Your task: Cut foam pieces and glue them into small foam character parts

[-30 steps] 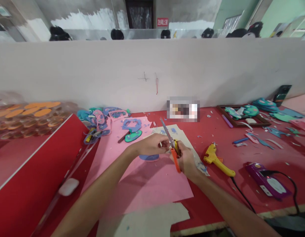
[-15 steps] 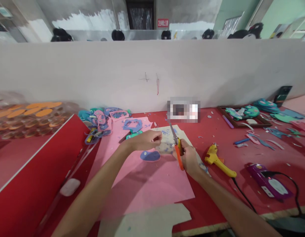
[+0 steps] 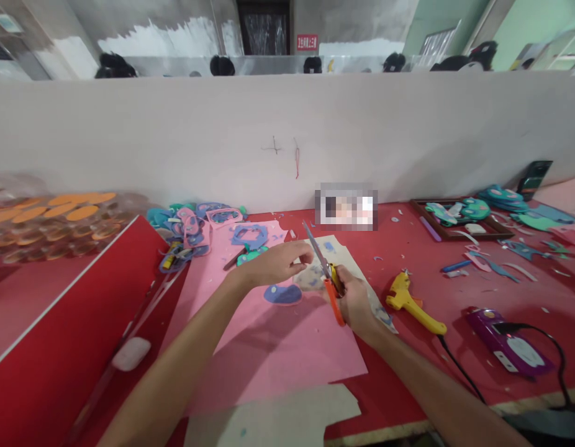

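My right hand (image 3: pixel 355 303) grips scissors (image 3: pixel 319 249) with orange and yellow handles. Their blades point up and to the left, and look closed together. Left of them, my left hand (image 3: pixel 280 262) hovers over the pink sheet, its fingers bent but apart, with nothing visible between them. Just below it a blue cut-out piece with a pink edge (image 3: pixel 282 294) lies on the pink sheet (image 3: pixel 269 354). A pale sheet with blue marks (image 3: pixel 350 261) is partly hidden behind both hands. Behind my left wrist lies a green spotted piece (image 3: pixel 251 255).
A yellow glue gun (image 3: pixel 411 304) and a purple device with a cable (image 3: pixel 506 341) lie at right. Behind them is a brown tray (image 3: pixel 490 234) with green pieces. Cut scraps (image 3: pixel 194 226) pile up at back left, beside a red board (image 3: pixel 92 310).
The scissors have swung to the left, their tips nearer my left hand. My left hand has moved slightly right, and its fingers have loosened apart.
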A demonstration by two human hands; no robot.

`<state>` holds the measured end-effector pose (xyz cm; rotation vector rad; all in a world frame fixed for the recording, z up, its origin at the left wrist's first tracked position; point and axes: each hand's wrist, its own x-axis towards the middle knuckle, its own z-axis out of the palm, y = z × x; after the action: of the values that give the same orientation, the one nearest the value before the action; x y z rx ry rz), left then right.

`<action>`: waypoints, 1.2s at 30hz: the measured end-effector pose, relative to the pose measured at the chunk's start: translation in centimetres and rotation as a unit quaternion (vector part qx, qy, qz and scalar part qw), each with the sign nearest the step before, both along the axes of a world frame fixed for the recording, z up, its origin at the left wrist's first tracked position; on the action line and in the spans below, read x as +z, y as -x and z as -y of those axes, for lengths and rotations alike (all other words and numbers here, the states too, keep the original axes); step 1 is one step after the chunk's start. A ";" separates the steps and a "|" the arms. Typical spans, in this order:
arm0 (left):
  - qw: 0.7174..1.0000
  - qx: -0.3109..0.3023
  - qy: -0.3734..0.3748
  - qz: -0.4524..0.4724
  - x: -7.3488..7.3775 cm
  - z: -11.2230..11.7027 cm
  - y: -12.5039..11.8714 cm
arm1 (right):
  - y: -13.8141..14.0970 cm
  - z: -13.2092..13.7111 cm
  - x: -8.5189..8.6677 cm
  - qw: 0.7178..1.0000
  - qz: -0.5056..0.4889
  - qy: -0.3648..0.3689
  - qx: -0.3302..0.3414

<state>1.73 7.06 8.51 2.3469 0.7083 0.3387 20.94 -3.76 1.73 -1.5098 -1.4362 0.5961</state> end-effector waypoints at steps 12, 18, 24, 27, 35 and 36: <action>0.995 -0.055 0.085 0.026 0.3 2.1 -2.3 | -0.6 -0.2 -1.6 1.000 -0.004 0.001 0.029; 0.996 -0.035 0.079 0.022 0.0 1.9 -2.2 | -0.5 -0.1 -0.8 1.000 0.001 -0.002 0.011; 0.997 -0.032 0.072 0.004 0.0 1.5 -1.5 | -0.5 0.3 -0.1 1.000 -0.027 0.001 0.016; 0.996 -0.059 0.070 -0.005 0.2 1.5 -1.3 | -0.5 0.3 0.3 1.000 -0.031 0.006 0.002; 0.997 -0.047 0.061 0.017 0.0 1.9 -2.2 | -0.7 0.1 -0.7 1.000 -0.007 -0.011 0.014; 0.998 -0.043 0.049 0.015 -0.1 1.8 -2.2 | -0.8 0.1 -1.0 1.000 -0.010 -0.013 0.015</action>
<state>3.98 5.29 8.37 2.2669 0.5938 0.2952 21.71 -3.84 0.73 -1.4605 -1.4477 0.6056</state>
